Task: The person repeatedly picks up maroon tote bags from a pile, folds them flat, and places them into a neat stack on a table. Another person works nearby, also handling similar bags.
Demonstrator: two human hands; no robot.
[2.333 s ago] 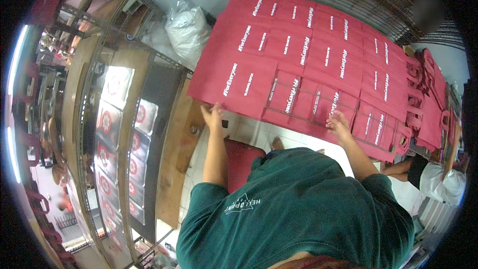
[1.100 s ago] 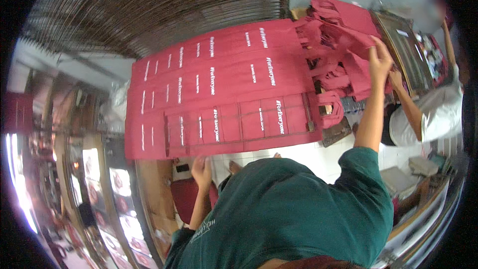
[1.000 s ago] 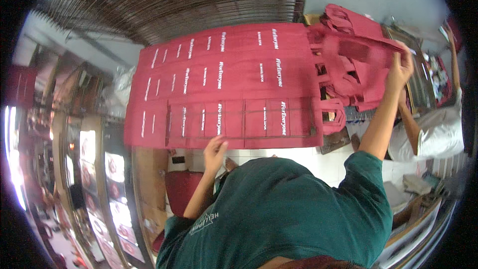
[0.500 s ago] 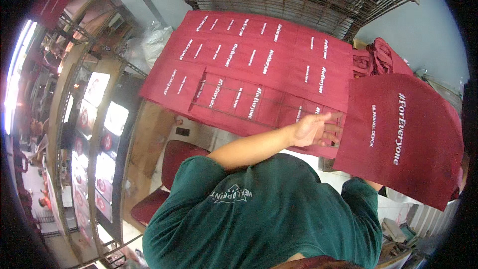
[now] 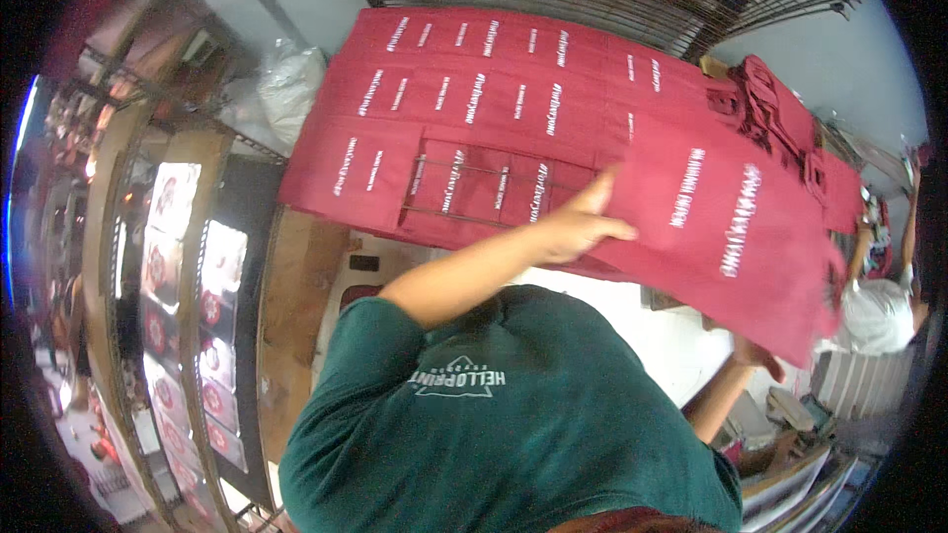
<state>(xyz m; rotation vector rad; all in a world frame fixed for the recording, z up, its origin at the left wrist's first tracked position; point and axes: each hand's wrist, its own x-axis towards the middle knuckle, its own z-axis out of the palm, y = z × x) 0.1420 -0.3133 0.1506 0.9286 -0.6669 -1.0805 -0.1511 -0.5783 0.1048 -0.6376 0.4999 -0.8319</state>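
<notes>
Shelving of brown boards and perforated metal (image 5: 186,227), bearing clear flat pouches with round red emblems (image 5: 158,262), fills the left. Next to it sits a translucent plastic sack with white contents (image 5: 291,89). Across the middle, we judge the layout mostly done: dark-red fabric bags with white lettering (image 5: 464,99) lie flat in rows, and a thin dark wire grid (image 5: 454,214) shows in the near row. The left hand (image 5: 583,227), thumb and forefinger apart, meets the edge of a loose dark-red printed fabric bag (image 5: 731,202); we cannot tell whether it pinches. This bag, slanting over the rows' right end, is left unflattened. The right hand (image 5: 755,353) is partly hidden under its near corner, its grip unclear. Compared with the preceding frame, we find the bag farther left and the right hand exposed.
</notes>
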